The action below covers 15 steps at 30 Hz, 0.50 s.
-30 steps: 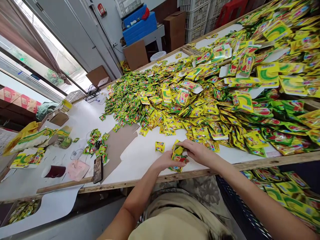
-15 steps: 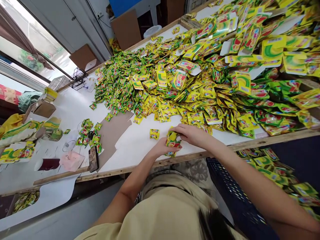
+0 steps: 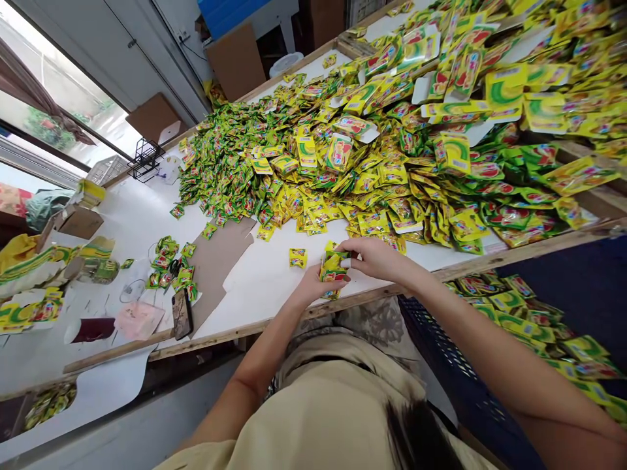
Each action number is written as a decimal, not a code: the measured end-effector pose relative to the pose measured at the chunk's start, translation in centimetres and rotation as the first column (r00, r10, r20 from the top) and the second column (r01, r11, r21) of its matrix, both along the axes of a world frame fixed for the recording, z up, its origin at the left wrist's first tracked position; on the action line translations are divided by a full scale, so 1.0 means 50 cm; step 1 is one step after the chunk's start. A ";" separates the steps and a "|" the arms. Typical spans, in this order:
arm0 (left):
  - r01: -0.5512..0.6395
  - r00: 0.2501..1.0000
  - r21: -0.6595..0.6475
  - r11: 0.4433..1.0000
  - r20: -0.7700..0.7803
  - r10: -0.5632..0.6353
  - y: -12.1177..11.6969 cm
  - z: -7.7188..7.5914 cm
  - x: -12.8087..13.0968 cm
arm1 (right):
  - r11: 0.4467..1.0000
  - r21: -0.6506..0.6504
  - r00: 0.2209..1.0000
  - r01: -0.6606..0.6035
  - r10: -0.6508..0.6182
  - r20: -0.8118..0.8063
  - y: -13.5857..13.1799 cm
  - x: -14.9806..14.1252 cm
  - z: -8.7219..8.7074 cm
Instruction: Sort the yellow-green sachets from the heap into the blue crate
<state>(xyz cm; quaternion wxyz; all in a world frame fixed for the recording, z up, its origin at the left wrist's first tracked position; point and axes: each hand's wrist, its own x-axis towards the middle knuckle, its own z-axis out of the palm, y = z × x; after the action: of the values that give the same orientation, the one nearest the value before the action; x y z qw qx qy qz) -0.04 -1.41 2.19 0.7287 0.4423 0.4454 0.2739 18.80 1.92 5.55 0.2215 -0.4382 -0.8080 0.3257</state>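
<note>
Closest to my camera was the wearer's tan shirt [image 3: 318,405], on the near side of the big heap of packets [image 3: 337,153] by which I placed everything else. Below the heap's right part, lower than the tabletop, I had a dark blue basket [image 3: 441,346] with more packets [image 3: 533,320] in it.

Just in front of the heap's near edge I watched both hands at work over the white table [image 3: 259,284]. The left hand [image 3: 311,284] was closed around a yellow-and-green packet [image 3: 332,269], thumb across its front. The right hand [image 3: 372,256] had its fingers bent at the packet's upper right edge; I could not tell whether they pinched it. The packet stood between the two hands, a little apart from the heap. One small yellow sachet [image 3: 297,257] lay by itself between the left hand and the heap.

Left of the heap, near the table's wooden edge, I saw a patterned phone [image 3: 182,314], then a pink bag [image 3: 138,320] and a dark red cup [image 3: 91,329] on its side. A little farther, a small cluster of green packets [image 3: 166,248] sat left of the heap, and a clear jar [image 3: 104,271] lay beyond that. At the heap's far left corner stood a black wire rack [image 3: 144,156]. Behind the heap I made out a cardboard box [image 3: 238,62] and a white tub [image 3: 287,63].
</note>
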 end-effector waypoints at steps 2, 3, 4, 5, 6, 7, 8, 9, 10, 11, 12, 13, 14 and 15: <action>0.005 1.000 0.008 1.000 -0.010 -0.005 -0.001 -0.003 0.001 | 1.000 0.009 1.000 0.003 -0.003 -0.020 -0.002 0.001 0.008; 0.004 1.000 0.011 1.000 -0.012 -0.003 -0.001 -0.004 0.001 | 1.000 0.025 0.999 0.017 -0.016 -0.035 -0.003 0.001 0.011; 0.003 1.000 0.018 1.000 -0.015 -0.002 -0.002 -0.005 0.002 | 0.998 0.046 0.999 0.035 -0.033 -0.043 -0.004 -0.001 0.013; 0.003 1.000 0.030 1.000 -0.022 -0.002 -0.002 -0.005 0.002 | 0.996 0.067 0.998 0.052 -0.049 -0.039 -0.005 -0.003 0.014; 0.004 1.000 0.045 0.999 -0.031 -0.002 -0.002 -0.005 0.002 | 0.994 0.087 0.998 0.063 -0.062 -0.023 -0.005 -0.006 0.014; 0.009 0.999 0.063 0.998 -0.044 -0.006 -0.003 -0.003 0.003 | 0.992 0.107 0.998 0.068 -0.068 -0.002 -0.006 -0.009 0.015; 0.018 0.998 0.081 0.997 -0.062 -0.013 -0.003 -0.001 0.003 | 0.990 0.125 0.997 0.066 -0.069 0.020 -0.007 -0.013 0.015; 0.027 0.996 0.098 0.995 -0.082 -0.018 -0.003 0.002 0.004 | 0.989 0.138 0.997 0.058 -0.064 0.045 -0.008 -0.016 0.016; 0.034 0.995 0.112 0.993 -0.101 -0.023 -0.002 0.006 0.004 | 0.988 0.147 0.996 0.045 -0.056 0.072 -0.008 -0.019 0.017; 0.040 0.993 0.122 0.992 -0.115 -0.026 -0.002 0.009 0.005 | 0.988 0.151 0.994 0.029 -0.045 0.102 -0.008 -0.021 0.018; 0.044 0.992 0.127 0.991 -0.122 -0.029 -0.001 0.012 0.005 | 0.988 0.153 0.991 0.013 -0.034 0.132 -0.008 -0.022 0.020; 0.046 0.992 0.126 0.991 -0.121 -0.031 -0.001 0.015 0.006 | 0.988 0.152 0.987 0.000 -0.024 0.158 -0.007 -0.022 0.022; 0.046 0.993 0.118 0.992 -0.109 -0.033 0.000 0.016 0.006 | 0.989 0.150 0.984 -0.012 -0.015 0.175 -0.006 -0.020 0.024; 0.044 0.995 0.104 0.994 -0.094 -0.034 0.001 0.017 0.006 | 0.989 0.149 0.984 -0.023 -0.004 0.177 -0.004 -0.016 0.025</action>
<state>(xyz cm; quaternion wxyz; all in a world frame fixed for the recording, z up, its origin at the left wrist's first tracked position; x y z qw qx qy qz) 0.25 -1.38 3.04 0.6881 0.5009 0.4548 0.2622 17.98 1.71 6.82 0.1797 -0.4437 -0.8486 0.2249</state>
